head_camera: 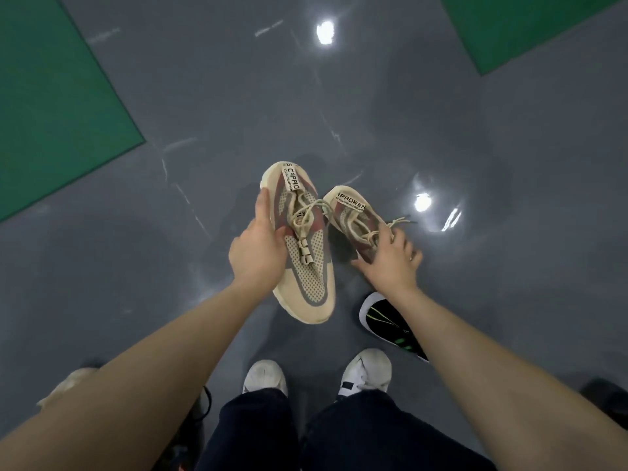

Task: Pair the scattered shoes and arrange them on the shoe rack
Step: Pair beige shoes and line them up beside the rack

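The person stood on the grey floor, looking straight down w/ both arms out in front. Left hand gripped a beige mesh shoe by its side, thumb laid along the sole edge, fingers wrapped under; shoe was lifted clear of the floor, toe toward the person, heel tab away. Right hand held the matching shoe over the lace area, fingers curled into the laces, thumb spread out below. The 2 shoes sat just beside each other, laces of one brushing the other. Same colours, same printed tabs, so prob. held side by side to check they're a pair and carry them as one.

A black shoe w/ green lines lay on the floor under the right forearm, near the person's own white sneakers. Something pale showed at the floor's lower-left edge behind the left arm, and a dark thing at the lower-right edge; can't tell what either is. Green mats filled the upper corners.

No rack in view. Judged: pairing done for this set, next comes turning toward the rack, wherever it is. Grip on the right shoe looked loose-ish, via laces, so it could swing or slip.
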`<state>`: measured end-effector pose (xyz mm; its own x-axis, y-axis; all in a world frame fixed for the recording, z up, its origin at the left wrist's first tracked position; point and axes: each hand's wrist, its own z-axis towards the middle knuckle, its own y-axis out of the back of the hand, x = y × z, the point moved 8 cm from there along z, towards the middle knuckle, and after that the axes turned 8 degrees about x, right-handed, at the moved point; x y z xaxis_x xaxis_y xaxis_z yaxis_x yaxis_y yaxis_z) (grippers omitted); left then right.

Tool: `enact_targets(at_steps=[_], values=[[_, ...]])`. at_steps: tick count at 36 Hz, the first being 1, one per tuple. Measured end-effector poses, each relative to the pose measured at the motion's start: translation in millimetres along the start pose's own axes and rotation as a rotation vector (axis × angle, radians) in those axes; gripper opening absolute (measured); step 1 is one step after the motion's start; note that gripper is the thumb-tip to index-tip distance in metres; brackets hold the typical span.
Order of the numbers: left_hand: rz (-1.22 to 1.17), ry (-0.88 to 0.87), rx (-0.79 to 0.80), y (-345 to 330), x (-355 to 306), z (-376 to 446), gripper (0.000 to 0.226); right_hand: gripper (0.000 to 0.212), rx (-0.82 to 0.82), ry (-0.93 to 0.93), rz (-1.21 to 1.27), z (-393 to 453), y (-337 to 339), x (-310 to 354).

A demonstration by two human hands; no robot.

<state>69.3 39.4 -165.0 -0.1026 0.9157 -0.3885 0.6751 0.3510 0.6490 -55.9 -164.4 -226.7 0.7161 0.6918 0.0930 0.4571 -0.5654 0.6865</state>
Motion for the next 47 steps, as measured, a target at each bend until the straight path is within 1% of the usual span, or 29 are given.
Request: enact_targets(at_steps=[3,5,8,10,16,19,23,32,39,47], values=[[0.037,-0.022,-0.002,-10,-3,17,0.063,0.074,-0.029,0.024,-0.082,17,-14,7],[0.057,-0.03,0.006,-16,-6,22,0.062,0.061,-0.08,0.034,-0.132,24,-17,12],[0.079,-0.029,0.023,-23,-8,23,0.062,0.036,-0.146,0.056,-0.154,26,-17,18],[0.086,-0.028,0.035,-24,-10,21,0.063,0.03,-0.154,0.085,-0.144,23,-17,21],[0.115,-0.039,0.005,1,-32,-5,0.063,0.033,-0.185,0.14,-0.118,-7,18,29],[0.121,-0.053,-0.011,24,-53,-30,0.062,0.032,-0.252,0.16,-0.066,-35,54,31],[0.122,-0.092,-0.03,55,-90,-71,0.062,0.025,-0.348,0.172,-0.021,-80,111,29],[0.173,-0.187,-0.065,125,-179,-163,0.062,0.024,-0.43,0.175,-0.037,-180,219,19],[0.216,-0.289,-0.08,172,-254,-245,0.062,0.014,-0.454,0.149,0.093,-280,301,-14],[0.284,-0.463,-0.078,189,-318,-308,0.058,0.013,-0.521,0.048,0.142,-355,350,-56]])
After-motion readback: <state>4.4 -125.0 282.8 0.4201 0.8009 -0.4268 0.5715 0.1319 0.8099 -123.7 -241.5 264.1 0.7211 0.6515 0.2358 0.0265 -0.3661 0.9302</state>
